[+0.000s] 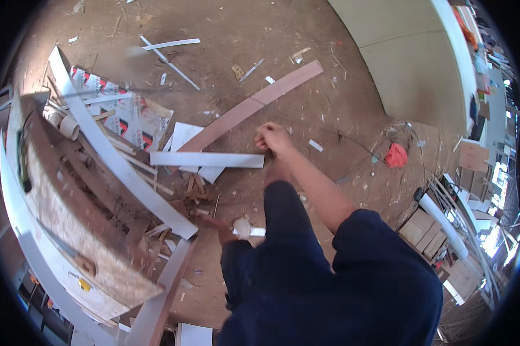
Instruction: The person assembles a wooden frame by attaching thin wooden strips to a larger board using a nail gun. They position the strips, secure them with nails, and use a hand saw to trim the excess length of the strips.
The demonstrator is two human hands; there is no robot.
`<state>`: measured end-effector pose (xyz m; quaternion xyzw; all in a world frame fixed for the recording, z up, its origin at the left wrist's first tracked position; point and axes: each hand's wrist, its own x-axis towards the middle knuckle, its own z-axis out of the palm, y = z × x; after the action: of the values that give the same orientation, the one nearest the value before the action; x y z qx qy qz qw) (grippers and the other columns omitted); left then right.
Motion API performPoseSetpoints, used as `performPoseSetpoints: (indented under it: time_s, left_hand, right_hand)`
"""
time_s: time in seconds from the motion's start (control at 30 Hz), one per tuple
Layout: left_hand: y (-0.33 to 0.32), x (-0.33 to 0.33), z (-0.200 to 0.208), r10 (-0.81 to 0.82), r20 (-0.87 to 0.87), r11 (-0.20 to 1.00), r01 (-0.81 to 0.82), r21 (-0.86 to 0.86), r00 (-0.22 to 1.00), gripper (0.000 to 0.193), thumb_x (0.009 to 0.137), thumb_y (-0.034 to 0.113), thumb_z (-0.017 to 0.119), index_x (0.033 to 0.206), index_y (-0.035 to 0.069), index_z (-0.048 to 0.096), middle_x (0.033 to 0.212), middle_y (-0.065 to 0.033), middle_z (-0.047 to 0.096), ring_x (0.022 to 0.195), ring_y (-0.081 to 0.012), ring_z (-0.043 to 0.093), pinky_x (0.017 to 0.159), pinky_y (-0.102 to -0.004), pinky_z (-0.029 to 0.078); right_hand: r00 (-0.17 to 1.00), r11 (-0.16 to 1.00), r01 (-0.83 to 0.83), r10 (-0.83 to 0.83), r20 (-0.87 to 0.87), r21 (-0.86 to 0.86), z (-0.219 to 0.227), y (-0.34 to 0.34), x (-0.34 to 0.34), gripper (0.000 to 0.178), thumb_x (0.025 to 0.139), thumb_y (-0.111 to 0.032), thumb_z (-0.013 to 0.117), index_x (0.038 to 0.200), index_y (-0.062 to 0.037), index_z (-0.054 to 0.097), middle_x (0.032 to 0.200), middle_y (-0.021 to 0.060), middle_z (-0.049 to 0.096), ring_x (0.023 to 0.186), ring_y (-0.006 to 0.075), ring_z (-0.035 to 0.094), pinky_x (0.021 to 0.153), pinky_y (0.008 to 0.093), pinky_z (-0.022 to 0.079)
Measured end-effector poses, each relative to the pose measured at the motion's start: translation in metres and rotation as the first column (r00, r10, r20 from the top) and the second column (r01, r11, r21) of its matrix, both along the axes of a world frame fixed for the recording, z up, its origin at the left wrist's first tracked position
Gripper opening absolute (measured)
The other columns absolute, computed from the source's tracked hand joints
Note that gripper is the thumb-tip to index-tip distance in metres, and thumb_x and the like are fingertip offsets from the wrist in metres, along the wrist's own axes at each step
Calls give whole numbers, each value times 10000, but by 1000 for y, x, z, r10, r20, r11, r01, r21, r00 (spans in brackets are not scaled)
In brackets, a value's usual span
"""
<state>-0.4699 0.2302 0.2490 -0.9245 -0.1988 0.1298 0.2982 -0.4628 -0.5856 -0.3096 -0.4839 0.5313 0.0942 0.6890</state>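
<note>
My right hand (pixel 273 139) is held out over the dirt floor with its fingers curled in, and nothing shows in it. Just below it, apart from it in the picture, lies the end of a short white board (pixel 208 160). Beyond the hand a long pinkish-brown board (pixel 254 106) slants across the ground. My left hand (pixel 205 218) is low on the left, small and blurred, so its fingers cannot be made out. Nearest to it is the lower end of a long white board (pixel 113 153); whether they touch is unclear.
On the left stands a wooden bin (pixel 70 230) with scrap wood beside it. A printed sheet (pixel 121 112) and thin white strips (pixel 170 62) lie farther off. A large beige panel (pixel 407 57) is at upper right. A red bag (pixel 396 155) and stacked offcuts (pixel 427 230) are on the right.
</note>
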Motion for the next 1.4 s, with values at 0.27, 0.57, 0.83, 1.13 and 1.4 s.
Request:
performPoseSetpoints:
  time_s: [0.27, 0.57, 0.83, 1.13, 1.4]
  left_hand:
    - [-189, 22, -116, -26, -110, 979, 47, 198, 994, 792, 966, 514, 631, 1526, -6, 423, 1456, -311, 521, 1362, -447, 504, 1167, -511, 377]
    - [-273, 28, -153, 43, -193, 929, 32, 368, 980, 748, 966, 434, 661, 1518, -15, 432, 1454, -306, 522, 1359, -437, 508, 1169, -480, 372]
    - [-266, -4, -120, 99, -147, 869, -14, 495, 984, 713, 966, 362, 687, 1512, -23, 440, 1452, -302, 523, 1356, -427, 511, 1170, -452, 369]
    - [-168, -95, -4, 55, -172, 786, 64, 615, 984, 679, 965, 282, 717, 1505, -32, 449, 1450, -297, 524, 1353, -417, 514, 1172, -420, 365]
    - [-83, -122, -36, 234, 582, 972, -198, -125, 779, 679, 986, 388, 685, 1447, -78, 507, 1434, -278, 561, 1322, -383, 551, 1146, -418, 401]
  right_hand:
    - [625, 179, -705, 616, -480, -687, -324, -259, 22, 275, 874, -99, 612, 1137, -56, 675, 1015, 240, 720, 943, 435, 699, 853, 499, 565]
    - [118, 49, -988, 847, -518, -144, -437, -214, 108, 624, 881, -41, 594, 1492, -129, 496, 1284, 244, 676, 1217, 384, 647, 992, 485, 542]
    - [87, -9, -984, 844, -530, -177, -495, -198, 115, 424, 956, -152, 558, 1376, -95, 556, 1257, 239, 686, 1202, 408, 648, 1023, 501, 514]
    - [820, 277, -421, 524, -231, -864, -303, -309, 122, 269, 973, -266, 662, 1193, -112, 660, 1039, 207, 726, 995, 363, 708, 877, 448, 541]
    - [922, 24, 268, 282, 264, -963, 98, -382, 232, 393, 997, -132, 648, 1384, -118, 585, 1321, 82, 649, 986, 193, 667, 832, 331, 543]
